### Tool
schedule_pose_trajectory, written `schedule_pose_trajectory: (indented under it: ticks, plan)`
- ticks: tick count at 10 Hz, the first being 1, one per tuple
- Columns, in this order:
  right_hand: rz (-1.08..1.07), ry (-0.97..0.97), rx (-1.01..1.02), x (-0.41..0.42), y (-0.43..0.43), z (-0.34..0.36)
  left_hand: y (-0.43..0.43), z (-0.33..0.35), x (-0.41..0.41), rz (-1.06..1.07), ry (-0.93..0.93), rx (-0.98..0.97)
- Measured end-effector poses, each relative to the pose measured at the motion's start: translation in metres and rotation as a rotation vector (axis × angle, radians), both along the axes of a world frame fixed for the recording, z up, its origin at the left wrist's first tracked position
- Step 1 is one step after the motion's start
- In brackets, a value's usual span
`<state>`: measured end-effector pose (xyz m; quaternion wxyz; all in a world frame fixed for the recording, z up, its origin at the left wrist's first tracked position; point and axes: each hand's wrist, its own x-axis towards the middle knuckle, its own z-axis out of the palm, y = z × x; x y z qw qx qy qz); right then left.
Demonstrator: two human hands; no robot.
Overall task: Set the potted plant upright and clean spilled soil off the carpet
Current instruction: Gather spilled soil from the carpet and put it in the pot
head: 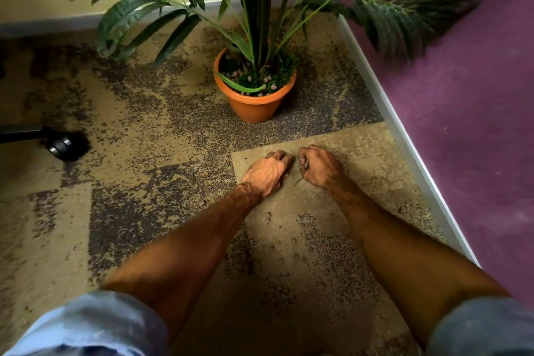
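The potted plant stands upright in the room's corner, in an orange pot (254, 105) filled with pebbles and green tufts, its long fronds (161, 3) spreading wide. Both hands rest on the patterned carpet (161, 130) in front of the pot. My left hand (267, 172) lies knuckles up with its fingers curled down onto the carpet. My right hand (316, 165) is closed in a fist, and small pebbles show between its fingers. Several loose pebbles (267, 218) lie scattered on the carpet between my forearms.
A white skirting board (404, 139) runs diagonally on the right below a purple wall (462, 95). A yellow wall is behind the plant. A black chair castor (62, 146) and its leg stick in from the left.
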<state>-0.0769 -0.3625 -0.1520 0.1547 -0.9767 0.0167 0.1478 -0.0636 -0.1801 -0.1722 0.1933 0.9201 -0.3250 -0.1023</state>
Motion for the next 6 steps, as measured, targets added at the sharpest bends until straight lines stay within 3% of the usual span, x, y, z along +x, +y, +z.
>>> schedule_pose_trajectory:
  ticks: [2, 3, 4, 6]
  plan:
    - [-0.034, 0.04, 0.073, -0.004, -0.002, -0.003, 0.004, -0.002, 0.002, 0.038, 0.032, 0.049]
    - [0.063, 0.067, 0.058, -0.006, -0.008, -0.004, 0.007, -0.001, 0.002, 0.112, 0.08, 0.034]
    - [0.075, 0.047, 0.02, -0.011, -0.01, -0.006, 0.009, 0.003, 0.003, 0.232, 0.19, -0.11]
    - [0.037, 0.076, 0.102, -0.012, -0.008, -0.007, 0.005, 0.019, 0.003, 0.63, 0.913, -0.547]
